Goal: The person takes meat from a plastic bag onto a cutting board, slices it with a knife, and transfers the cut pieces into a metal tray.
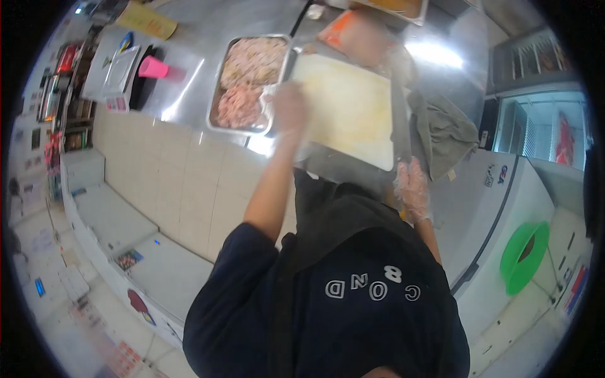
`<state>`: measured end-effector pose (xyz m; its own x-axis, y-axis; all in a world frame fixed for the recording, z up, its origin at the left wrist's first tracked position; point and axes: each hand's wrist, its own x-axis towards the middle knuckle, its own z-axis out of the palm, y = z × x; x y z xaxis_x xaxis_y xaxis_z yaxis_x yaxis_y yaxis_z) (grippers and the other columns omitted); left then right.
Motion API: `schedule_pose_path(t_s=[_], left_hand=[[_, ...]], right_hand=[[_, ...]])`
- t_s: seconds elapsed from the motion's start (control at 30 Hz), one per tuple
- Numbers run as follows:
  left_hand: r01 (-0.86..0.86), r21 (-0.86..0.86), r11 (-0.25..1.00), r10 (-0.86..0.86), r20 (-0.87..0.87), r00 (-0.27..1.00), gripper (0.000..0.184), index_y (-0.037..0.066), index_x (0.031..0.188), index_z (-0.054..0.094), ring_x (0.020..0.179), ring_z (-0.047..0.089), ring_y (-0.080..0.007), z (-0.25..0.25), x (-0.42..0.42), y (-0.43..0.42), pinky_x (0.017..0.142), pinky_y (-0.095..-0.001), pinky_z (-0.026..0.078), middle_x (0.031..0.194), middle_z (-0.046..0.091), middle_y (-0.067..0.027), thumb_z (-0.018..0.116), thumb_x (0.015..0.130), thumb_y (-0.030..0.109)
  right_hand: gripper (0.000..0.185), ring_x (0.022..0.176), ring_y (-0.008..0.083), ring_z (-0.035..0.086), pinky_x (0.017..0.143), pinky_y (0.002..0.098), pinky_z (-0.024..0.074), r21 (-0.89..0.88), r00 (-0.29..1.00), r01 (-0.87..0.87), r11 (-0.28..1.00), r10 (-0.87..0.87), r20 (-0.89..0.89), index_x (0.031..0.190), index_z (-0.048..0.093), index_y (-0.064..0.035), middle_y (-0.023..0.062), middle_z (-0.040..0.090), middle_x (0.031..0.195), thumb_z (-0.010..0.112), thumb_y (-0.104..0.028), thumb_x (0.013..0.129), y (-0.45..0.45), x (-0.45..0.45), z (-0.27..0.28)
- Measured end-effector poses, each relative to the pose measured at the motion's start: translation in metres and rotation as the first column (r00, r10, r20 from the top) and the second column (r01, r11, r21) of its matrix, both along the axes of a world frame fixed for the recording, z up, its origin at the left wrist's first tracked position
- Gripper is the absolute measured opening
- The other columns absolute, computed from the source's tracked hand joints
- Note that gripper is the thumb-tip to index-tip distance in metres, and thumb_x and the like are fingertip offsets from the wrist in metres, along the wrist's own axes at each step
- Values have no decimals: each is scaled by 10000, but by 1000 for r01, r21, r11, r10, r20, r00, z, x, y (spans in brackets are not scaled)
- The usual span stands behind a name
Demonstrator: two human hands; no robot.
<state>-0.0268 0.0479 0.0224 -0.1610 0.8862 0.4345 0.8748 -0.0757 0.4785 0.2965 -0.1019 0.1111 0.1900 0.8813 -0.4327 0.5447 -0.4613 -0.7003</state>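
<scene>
Left hand stretched out by meat tray, super blurry; gloved right hand near board corner, fingers forward. Can't tell either grip.

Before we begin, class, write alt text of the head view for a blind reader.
A person's blurred left hand at a metal tray of raw minced meat, beside a white cutting board; the gloved right hand near a grey cloth.

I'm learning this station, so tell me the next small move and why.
Probably reach the left hand into the pink mince: it is right by that end of the tray, and the board beside it shows no meat.
</scene>
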Motion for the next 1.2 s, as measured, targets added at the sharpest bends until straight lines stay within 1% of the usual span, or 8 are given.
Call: schedule_pose_path(t_s=[0.07,0.3,0.47,0.53,0.7,0.97,1.07,1.2], left_hand=[[-214,-106,971,160,-377,912,160,62,1025,680,891,673,-286,28,-51,-13,800,-448,539,932,692,-104,636,896,147],[28,-26,999,-25,125,992,184,52,1026,721,1060,675,-324,35,26,17,947,-456,511,1056,727,-139,663,947,208],[433,80,898,-425,-98,900,207,66,1077,722,1046,659,-356,-12,155,109,962,-456,509,1088,703,-182,631,954,205],[398,-200,895,-442,-288,850,346,42,1248,669,1205,612,-304,-47,177,154,1034,-420,475,1293,653,-160,570,987,245],[284,-77,956,-292,-374,880,373,48,1215,646,1155,628,-331,-10,180,181,988,-456,498,1177,672,-206,518,1024,342],[332,-239,913,-393,-286,874,392,31,1194,677,1251,622,-355,-6,173,189,1011,-495,498,1293,667,-229,507,1039,348],[286,-494,821,-348,-36,937,390,17,1245,657,1120,682,-325,15,164,183,968,-508,521,1162,717,-190,499,1059,321],[571,-193,798,-260,744,615,376,25,1242,657,811,672,-218,29,134,163,845,-430,568,931,702,-62,492,1097,331]], right_hand=[[471,704,231,633,641,401,498,183,994,-97,978,85,74,1346,525,75,161,638,807,530,-304,1066,-9,6,-13],[467,710,241,631,653,406,501,202,1000,15,979,-13,-9,1299,561,77,141,643,810,532,-325,1062,-9,18,-9],[446,864,421,660,779,525,484,260,992,71,963,-97,87,1239,565,53,250,675,880,523,-351,1055,-16,26,12],[424,841,420,665,764,523,488,258,991,107,960,-125,55,1215,570,48,248,675,863,521,-342,1054,-26,35,-10],[311,714,410,677,666,515,500,86,934,327,941,-307,-182,1133,588,12,215,669,776,526,-278,1038,-43,31,10],[320,712,385,678,659,495,508,203,956,285,937,-292,8,1173,580,8,195,678,789,523,-275,1034,-64,53,-62],[341,773,407,676,700,504,503,161,954,300,940,-294,-64,1188,574,7,215,686,844,531,-294,1035,-49,51,-19],[357,875,431,664,766,521,493,104,946,290,951,-269,-179,1195,572,4,246,689,938,540,-314,1035,-32,55,-12]])
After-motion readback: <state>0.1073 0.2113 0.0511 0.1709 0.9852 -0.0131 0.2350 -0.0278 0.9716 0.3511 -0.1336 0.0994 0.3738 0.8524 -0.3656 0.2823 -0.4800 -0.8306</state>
